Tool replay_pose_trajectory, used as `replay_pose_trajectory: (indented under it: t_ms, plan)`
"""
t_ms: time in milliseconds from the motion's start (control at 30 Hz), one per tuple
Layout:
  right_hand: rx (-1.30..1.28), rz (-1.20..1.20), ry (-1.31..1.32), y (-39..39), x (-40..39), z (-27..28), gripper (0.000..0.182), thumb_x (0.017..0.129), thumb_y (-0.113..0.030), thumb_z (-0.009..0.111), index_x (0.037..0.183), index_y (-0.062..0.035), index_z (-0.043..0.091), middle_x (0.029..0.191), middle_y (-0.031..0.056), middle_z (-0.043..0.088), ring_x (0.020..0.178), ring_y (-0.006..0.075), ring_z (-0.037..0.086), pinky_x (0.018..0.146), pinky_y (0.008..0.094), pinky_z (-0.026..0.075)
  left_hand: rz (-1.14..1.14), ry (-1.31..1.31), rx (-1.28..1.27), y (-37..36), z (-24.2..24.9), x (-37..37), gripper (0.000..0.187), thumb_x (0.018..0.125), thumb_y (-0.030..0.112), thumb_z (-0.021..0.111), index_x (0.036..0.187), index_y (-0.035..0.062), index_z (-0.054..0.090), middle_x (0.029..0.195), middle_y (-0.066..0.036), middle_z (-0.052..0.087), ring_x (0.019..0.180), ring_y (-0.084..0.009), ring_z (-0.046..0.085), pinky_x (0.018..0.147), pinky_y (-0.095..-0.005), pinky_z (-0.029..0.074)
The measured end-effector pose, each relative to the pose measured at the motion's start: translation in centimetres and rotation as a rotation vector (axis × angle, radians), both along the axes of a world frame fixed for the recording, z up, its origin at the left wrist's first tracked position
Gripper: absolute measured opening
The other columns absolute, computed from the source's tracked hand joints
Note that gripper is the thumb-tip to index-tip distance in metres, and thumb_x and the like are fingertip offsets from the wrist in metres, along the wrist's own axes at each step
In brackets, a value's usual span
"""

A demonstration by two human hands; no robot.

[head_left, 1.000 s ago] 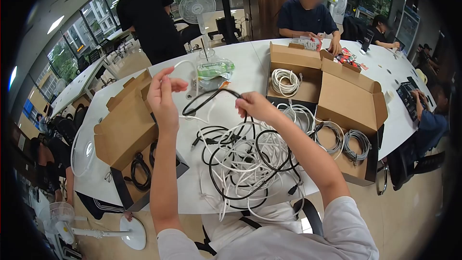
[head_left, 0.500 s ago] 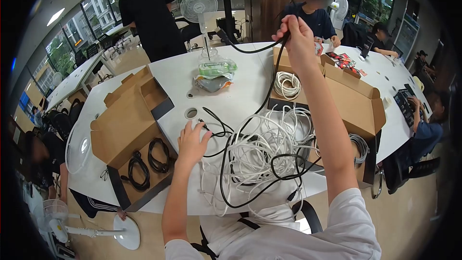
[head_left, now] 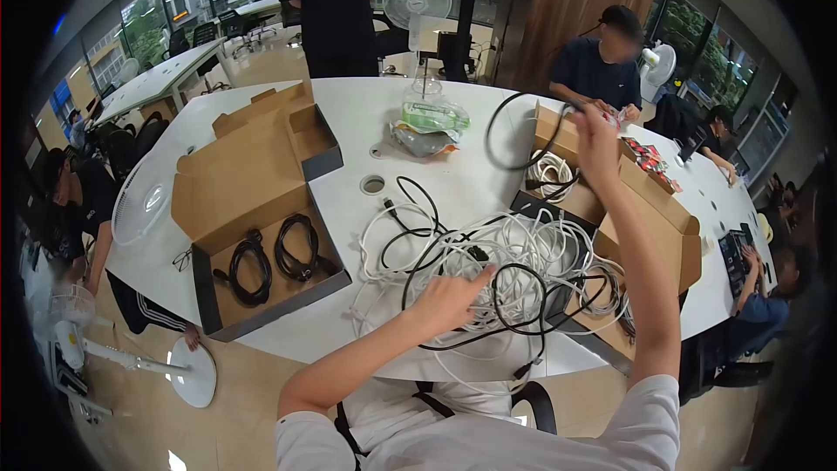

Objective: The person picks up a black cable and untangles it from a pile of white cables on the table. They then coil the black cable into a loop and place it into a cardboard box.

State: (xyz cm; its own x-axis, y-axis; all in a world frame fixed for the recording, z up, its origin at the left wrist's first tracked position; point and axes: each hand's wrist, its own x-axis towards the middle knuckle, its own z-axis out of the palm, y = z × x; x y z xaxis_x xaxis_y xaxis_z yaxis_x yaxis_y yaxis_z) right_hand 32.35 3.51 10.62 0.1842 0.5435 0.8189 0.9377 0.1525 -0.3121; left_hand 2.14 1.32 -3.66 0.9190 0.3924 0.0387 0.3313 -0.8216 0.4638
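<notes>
Raised over the right-hand box, my right hand is closed on a black cable. A loop of that cable hangs out to the left of the fist, slightly blurred. My left hand is low over a tangle of white cables, index finger stretched out; its other fingers are partly hidden, and I see nothing held in it. Several black strands and plugs run through the tangle, including a black connector just beyond the left fingertips. A coiled white cable lies in the right-hand box, with black cable across it.
An open cardboard box on the left holds two coiled black cables. Another open box stands at right. Behind are a green-and-orange packet and a cable hole. People sit and stand around the white table.
My left hand has moved right, from the black cable end at the tangle's left onto the tangle. My right hand still grips black cable, now lower and farther right. The view has turned left.
</notes>
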Motion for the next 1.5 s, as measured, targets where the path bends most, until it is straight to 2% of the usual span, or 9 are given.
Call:
replay_pose_trajectory:
  t_ms: [67, 200, 433, 800, 933, 1067, 1167, 1333, 1500]
  plan:
    - [0.075, -0.105, -0.049, -0.9, 4.1, 1.4, 0.019, 0.094, -0.019, 0.054, 0.090, -0.0002, 0.054, 0.063, 0.0182, 0.050, 0.053, 0.0286, 0.044, 0.052, 0.0376, 0.036, -0.006, -0.153, 0.091, 0.2, -1.6, -1.0, 0.064, 0.069, 0.016, 0.071, 0.127, 0.0031, 0.047, 0.062, -0.016, 0.062, 0.061, -0.0379, 0.063, 0.057, -0.0473, 0.050]
    - [0.251, -0.204, 0.018, -4.4, 11.0, 4.6, 0.027, 0.097, -0.027, 0.051, 0.095, -0.0008, 0.059, 0.069, 0.0107, 0.061, 0.059, 0.0167, 0.050, 0.057, 0.0287, 0.041, 0.055, -0.154, 0.085, 0.9, -0.8, -2.6, 0.028, 0.071, 0.011, 0.060, 0.097, 0.0027, 0.056, 0.064, -0.020, 0.060, 0.065, -0.0399, 0.062, 0.059, -0.0491, 0.049]
    - [0.517, -0.577, -0.024, -13.9, 19.3, 10.2, 0.032, 0.098, -0.031, 0.050, 0.092, -0.0026, 0.061, 0.074, 0.0038, 0.061, 0.062, 0.0107, 0.053, 0.060, 0.0245, 0.044, 0.194, -0.132, 0.135, 2.9, -0.9, -3.7, 0.028, 0.069, 0.007, 0.057, 0.097, 0.0044, 0.058, 0.063, -0.021, 0.060, 0.064, -0.0421, 0.061, 0.060, -0.0518, 0.048]
    - [0.488, 0.257, 0.934, -19.1, 17.0, 5.4, 0.026, 0.099, -0.030, 0.049, 0.090, -0.0065, 0.054, 0.062, -0.0056, 0.038, 0.052, 0.0045, 0.032, 0.047, 0.0214, 0.028, -0.149, -0.272, 0.263, 2.7, 7.8, -4.5, 0.051, 0.080, 0.024, 0.069, 0.123, 0.0008, 0.053, 0.110, -0.018, 0.062, 0.092, -0.0324, 0.063, 0.082, -0.0414, 0.049]
    - [0.480, 0.449, 1.182, -16.2, 10.8, 2.7, 0.028, 0.099, -0.033, 0.046, 0.091, -0.0071, 0.052, 0.063, -0.0057, 0.037, 0.053, 0.0053, 0.030, 0.049, 0.0213, 0.026, 0.148, -0.305, -0.103, 2.1, 12.9, 0.1, 0.056, 0.082, 0.025, 0.067, 0.125, -0.0069, 0.050, 0.111, -0.021, 0.062, 0.095, -0.0311, 0.063, 0.081, -0.0406, 0.050]
    - [0.406, 0.756, 1.406, -13.0, 4.7, -0.1, 0.025, 0.099, -0.031, 0.047, 0.091, -0.0079, 0.049, 0.066, -0.0062, 0.035, 0.054, 0.0043, 0.029, 0.047, 0.0199, 0.026, 0.327, -0.268, 0.352, 6.1, 6.5, 6.3, 0.049, 0.081, 0.024, 0.066, 0.120, -0.0023, 0.056, 0.097, -0.019, 0.067, 0.087, -0.0285, 0.066, 0.074, -0.0382, 0.052]
    - [0.358, 0.966, 1.693, -11.3, 1.7, -1.5, 0.025, 0.101, -0.031, 0.042, 0.093, -0.0083, 0.048, 0.065, -0.0059, 0.032, 0.054, 0.0048, 0.027, 0.045, 0.0190, 0.024, 0.327, -0.097, 0.059, 9.8, 3.1, 8.6, 0.047, 0.079, 0.027, 0.068, 0.116, -0.0003, 0.060, 0.090, -0.021, 0.067, 0.083, -0.0336, 0.066, 0.075, -0.0403, 0.052]
    - [0.228, 0.806, 1.597, -9.8, 1.1, -3.6, 0.024, 0.101, -0.031, 0.042, 0.093, -0.0099, 0.049, 0.062, -0.0064, 0.032, 0.050, 0.0041, 0.026, 0.042, 0.0200, 0.022, 0.218, -0.172, -0.145, 11.9, 2.4, 8.5, 0.030, 0.080, 0.023, 0.066, 0.098, -0.0012, 0.067, 0.082, -0.017, 0.069, 0.076, -0.0295, 0.068, 0.072, -0.0364, 0.052]
    - [-0.006, 0.457, 1.487, -9.6, -0.1, -3.7, 0.015, 0.090, -0.026, 0.061, 0.087, -0.0119, 0.057, 0.061, -0.0085, 0.034, 0.046, 0.0015, 0.027, 0.040, 0.0200, 0.019, 0.204, -0.504, -0.246, 11.7, 5.6, 8.0, 0.015, 0.085, 0.011, 0.061, 0.086, -0.0040, 0.062, 0.076, -0.012, 0.068, 0.070, -0.0185, 0.067, 0.064, -0.0288, 0.050]
